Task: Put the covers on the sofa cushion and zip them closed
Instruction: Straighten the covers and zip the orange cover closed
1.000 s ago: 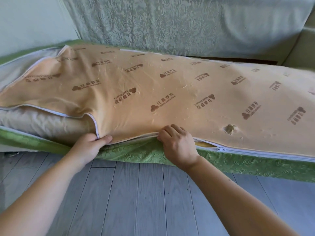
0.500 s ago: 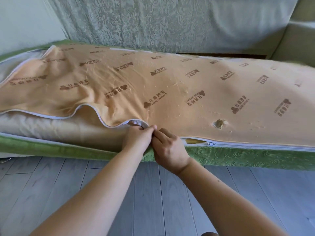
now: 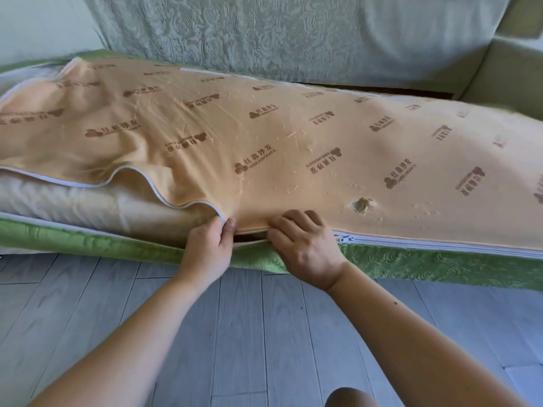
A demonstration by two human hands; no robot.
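Left hand (image 3: 208,248) pinches the loose zip edge of the orange cover (image 3: 264,136), right hand (image 3: 305,245) grips its seam beside the slider (image 3: 345,239): zipped toward 3 o'clock, open toward 9 o'clock, cushion (image 3: 88,207) exposed.

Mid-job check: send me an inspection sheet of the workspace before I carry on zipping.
Surface: grey plank floor in front of the cushion.
Job's things: orange cover over beige inner cushion; green quilted side below; zipper closed on the right up to the slider, open to its left; small hole in the orange cover.
Clutter: nothing seen.
Hands: left hand pinches the open cover edge; right hand grips the edge beside the slider.
Cables: nothing seen.
Surroundings: patterned sofa backrest behind, sofa arm at right.
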